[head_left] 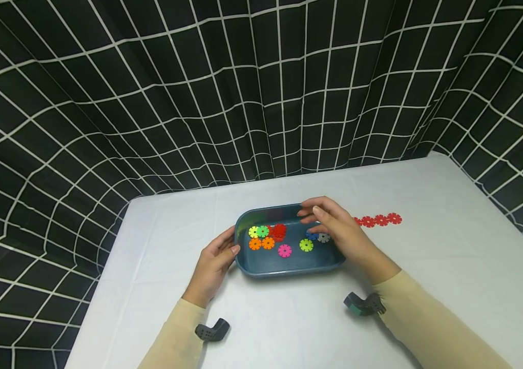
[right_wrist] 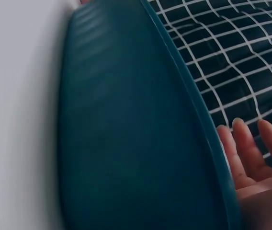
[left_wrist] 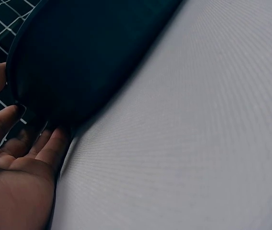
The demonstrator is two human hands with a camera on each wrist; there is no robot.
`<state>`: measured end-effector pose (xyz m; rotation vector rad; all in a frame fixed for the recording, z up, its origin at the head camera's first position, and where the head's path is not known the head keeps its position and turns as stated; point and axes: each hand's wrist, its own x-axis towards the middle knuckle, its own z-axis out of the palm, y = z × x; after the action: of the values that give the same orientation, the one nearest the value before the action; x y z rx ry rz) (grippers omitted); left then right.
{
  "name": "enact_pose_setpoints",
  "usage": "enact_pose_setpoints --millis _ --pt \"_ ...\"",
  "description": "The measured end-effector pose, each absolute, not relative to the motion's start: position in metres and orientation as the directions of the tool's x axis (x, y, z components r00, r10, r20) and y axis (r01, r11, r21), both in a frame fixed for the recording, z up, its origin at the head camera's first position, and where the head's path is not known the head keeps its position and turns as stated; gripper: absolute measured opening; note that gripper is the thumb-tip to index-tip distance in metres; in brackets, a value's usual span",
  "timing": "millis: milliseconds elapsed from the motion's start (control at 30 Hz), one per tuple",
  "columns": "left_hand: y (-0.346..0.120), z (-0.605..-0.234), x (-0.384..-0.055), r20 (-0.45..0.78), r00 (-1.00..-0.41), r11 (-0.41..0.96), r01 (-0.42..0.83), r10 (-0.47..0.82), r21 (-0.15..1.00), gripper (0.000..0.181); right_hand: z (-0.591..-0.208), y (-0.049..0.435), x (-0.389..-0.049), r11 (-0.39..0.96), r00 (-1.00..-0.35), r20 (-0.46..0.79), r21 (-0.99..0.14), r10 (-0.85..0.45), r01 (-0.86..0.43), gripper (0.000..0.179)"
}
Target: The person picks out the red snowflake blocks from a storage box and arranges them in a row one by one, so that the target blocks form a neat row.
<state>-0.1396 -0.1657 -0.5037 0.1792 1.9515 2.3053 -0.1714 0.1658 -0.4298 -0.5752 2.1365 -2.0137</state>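
Note:
A dark blue plastic tray point(head_left: 261, 264) holds several notched plastic discs. Among them are a pink disc point(head_left: 285, 250), orange discs point(head_left: 261, 243), red discs point(head_left: 279, 232), a green disc point(head_left: 263, 231) and a lime disc point(head_left: 306, 245). My left hand point(head_left: 212, 264) grips the tray's left end, thumb at the rim and fingers along the outer wall, as the left wrist view also shows. Over the right end hovers my right hand point(head_left: 341, 230), fingers loosely bent with nothing between them. It partly covers a white disc point(head_left: 323, 238) and a blue disc point(head_left: 312, 236).
Right of the tray, a row of joined red discs point(head_left: 381, 220) lies on the white tablecloth point(head_left: 450, 256), its left end behind my right hand. A black curtain with a white grid point(head_left: 279, 102) stands behind and at both sides of the table.

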Motion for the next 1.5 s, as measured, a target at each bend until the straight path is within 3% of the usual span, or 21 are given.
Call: enact_pose_setpoints --millis 1100,1500 --pt "-0.164 -0.503 -0.14 -0.001 -0.988 -0.166 -0.026 0.155 0.986 0.055 -0.44 0.118 -0.2 0.147 -0.924 -0.042 -0.989 -0.381 -0.016 0.056" --pt "-0.165 -0.503 -0.14 -0.004 -0.988 -0.174 -0.031 0.152 0.984 0.055 -0.446 0.116 -0.206 0.24 -0.893 -0.137 -0.97 -0.429 0.034 0.059"
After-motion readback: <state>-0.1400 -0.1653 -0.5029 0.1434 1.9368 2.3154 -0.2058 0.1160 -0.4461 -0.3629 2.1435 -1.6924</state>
